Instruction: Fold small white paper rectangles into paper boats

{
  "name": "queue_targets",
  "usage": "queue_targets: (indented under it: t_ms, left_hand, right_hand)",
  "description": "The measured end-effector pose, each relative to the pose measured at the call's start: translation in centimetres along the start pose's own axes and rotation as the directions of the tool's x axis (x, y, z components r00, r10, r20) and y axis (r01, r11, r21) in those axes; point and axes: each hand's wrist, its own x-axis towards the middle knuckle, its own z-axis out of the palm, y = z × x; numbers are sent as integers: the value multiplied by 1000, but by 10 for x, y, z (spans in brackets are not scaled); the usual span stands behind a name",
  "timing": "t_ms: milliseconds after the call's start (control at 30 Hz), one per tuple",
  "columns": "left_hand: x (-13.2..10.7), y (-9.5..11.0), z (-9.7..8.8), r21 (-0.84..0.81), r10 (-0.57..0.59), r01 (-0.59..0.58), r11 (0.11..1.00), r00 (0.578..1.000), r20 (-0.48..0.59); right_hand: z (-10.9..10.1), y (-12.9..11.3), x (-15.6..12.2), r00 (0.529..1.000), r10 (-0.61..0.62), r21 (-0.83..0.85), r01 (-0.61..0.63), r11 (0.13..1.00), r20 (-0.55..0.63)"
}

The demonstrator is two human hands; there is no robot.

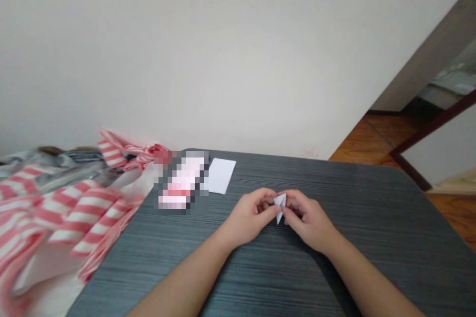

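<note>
A small piece of folded white paper (280,205), pointed at its lower end, is pinched between my two hands above the table. My left hand (251,215) grips it from the left, fingers curled in. My right hand (307,220) holds its other side, and the fingers hide part of the fold. A flat white paper sheet (221,175) lies on the far side of the dark grey wood-grain table (282,277), up and to the left of my hands.
A pixelated patch (182,181) covers something pink and white on the table's far left. Red-and-white striped cloth (70,213) spills over the left edge. A white wall (223,59) rises behind the table, and a wooden floor (379,133) shows to the right.
</note>
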Motion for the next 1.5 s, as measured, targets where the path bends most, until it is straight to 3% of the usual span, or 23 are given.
queue_targets:
  t_ms: [267, 500, 867, 1167, 1500]
  left_hand:
    - [-2, 6, 1, -72, -21, 23, 997, 999, 28]
    - [-1, -5, -1, -71, -19, 19, 997, 1000, -9]
    - [2, -7, 1, -134, -9, 7, 991, 1000, -17]
    - [2, -10, 2, -81, 1, -3, 997, 999, -35]
    - [1, -5, 0, 32, -14, 15, 999, 1000, -18]
  right_hand:
    - [-1, 8, 1, 998, 32, 89, -26, 996, -61]
    - [-1, 14, 0, 991, 81, 171, -63, 983, -103]
    - [-4, 7, 3, 991, -98, 59, 104, 993, -86]
    - [8, 18, 2, 995, 87, 290, -68, 955, -52]
    - [2, 10, 3, 983, 178, 136, -170, 976, -44]
